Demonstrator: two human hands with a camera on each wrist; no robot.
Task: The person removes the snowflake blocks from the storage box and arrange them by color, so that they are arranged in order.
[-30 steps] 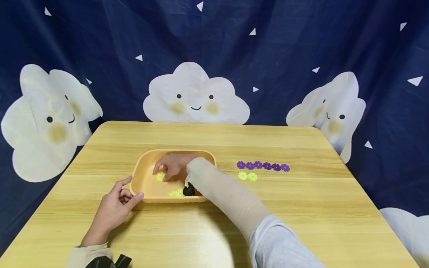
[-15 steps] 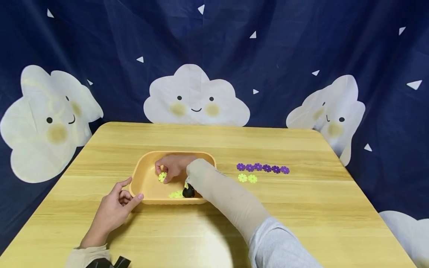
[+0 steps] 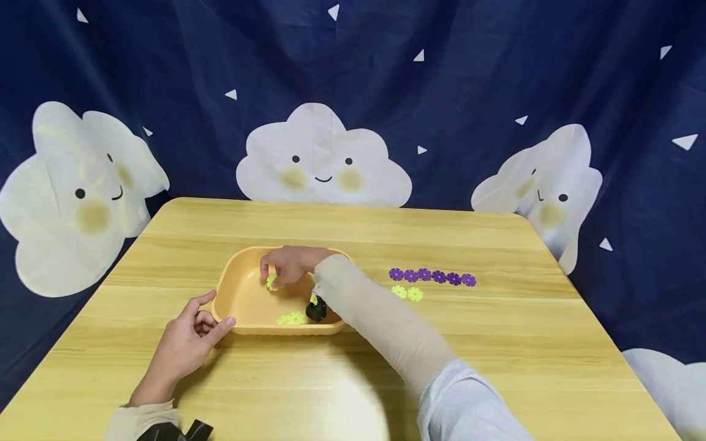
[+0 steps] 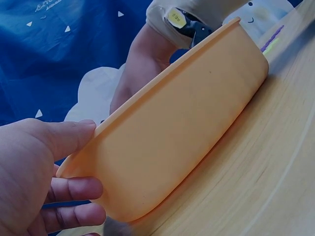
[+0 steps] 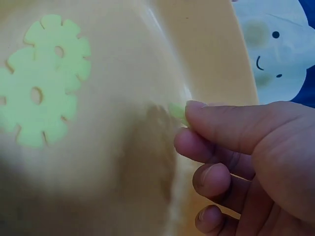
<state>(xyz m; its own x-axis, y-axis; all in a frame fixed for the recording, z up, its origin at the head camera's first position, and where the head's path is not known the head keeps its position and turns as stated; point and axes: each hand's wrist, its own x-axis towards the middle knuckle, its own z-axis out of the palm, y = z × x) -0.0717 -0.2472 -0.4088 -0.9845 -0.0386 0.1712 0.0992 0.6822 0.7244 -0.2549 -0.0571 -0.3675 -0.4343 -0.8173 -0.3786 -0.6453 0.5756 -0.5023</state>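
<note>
My left hand [image 3: 184, 343] grips the left end of an orange plastic basin [image 3: 237, 303], thumb at the near corner and forefinger along the side. In the left wrist view the thumb [image 4: 74, 135] lies on the rim. Inside the basin my right hand [image 3: 292, 263] pinches a yellow-green snowflake disc [image 3: 271, 283] between thumb and forefinger. The right wrist view shows only a sliver of this snowflake disc [image 5: 177, 113] at the fingertips. Two more yellow-green snowflake discs [image 5: 39, 110] lie overlapping on the basin floor, near its front wall.
Right of the basin, several purple snowflake discs [image 3: 425, 274] form a row on the wooden table [image 3: 496, 343]. Two yellow-green discs [image 3: 407, 293] sit side by side just in front of that row. A dark blue cloud-patterned curtain [image 3: 375, 73] hangs behind the table.
The right hand has closed its fingers on the disc, lifted it from the basin floor and shifted slightly right and back. The left hand has stayed on the basin.
</note>
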